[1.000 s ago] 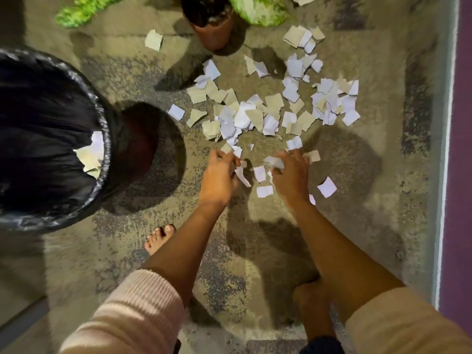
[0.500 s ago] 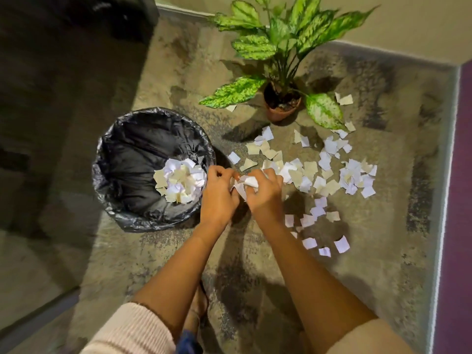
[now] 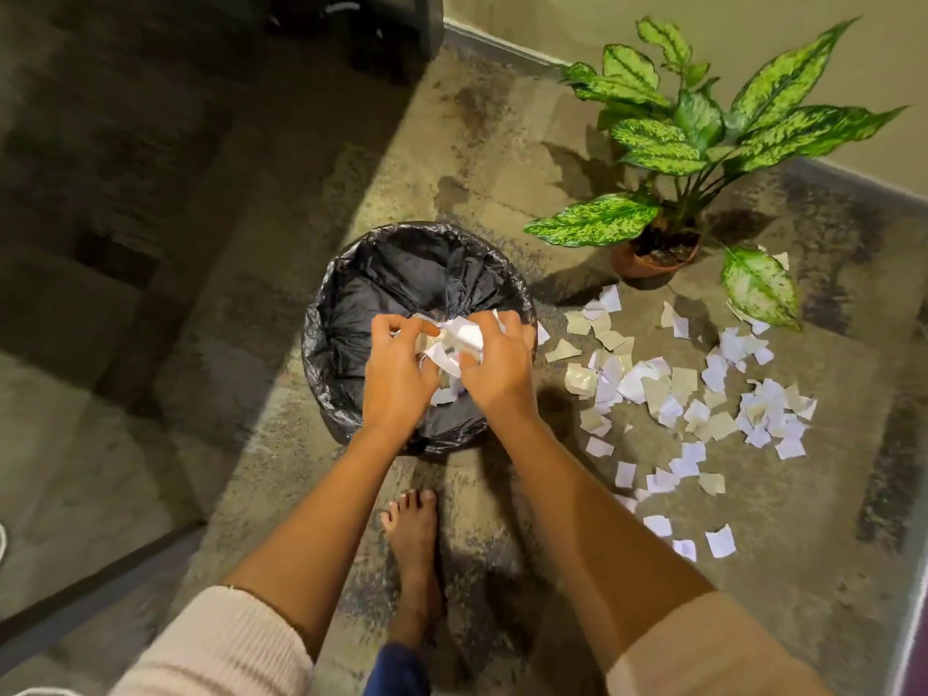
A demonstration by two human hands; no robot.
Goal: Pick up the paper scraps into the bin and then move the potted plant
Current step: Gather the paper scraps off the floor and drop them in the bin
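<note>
A round bin (image 3: 346, 288) lined with a black bag stands on the floor in front of me. Both hands hover over its opening, cupped together around a bunch of white paper scraps (image 3: 459, 334). My left hand (image 3: 399, 374) holds the bunch from the left, fingers curled; my right hand (image 3: 494, 366) grips it from the right. More scraps lie inside the bin under the hands, mostly hidden. Several loose paper scraps (image 3: 673, 394) are strewn on the floor to the right. The potted plant (image 3: 653, 256), in a brown pot with green speckled leaves, stands behind them.
The patchy grey floor (image 3: 301, 494) runs to a wall at the back right. A dark shadowed area with a raised edge (image 3: 100, 590) lies on the left. My bare foot (image 3: 412, 545) stands just in front of the bin.
My hands scooped scraps off the floor, lifted them together and carried them left over the bin. My view rose, bringing the whole plant and bin into sight.
</note>
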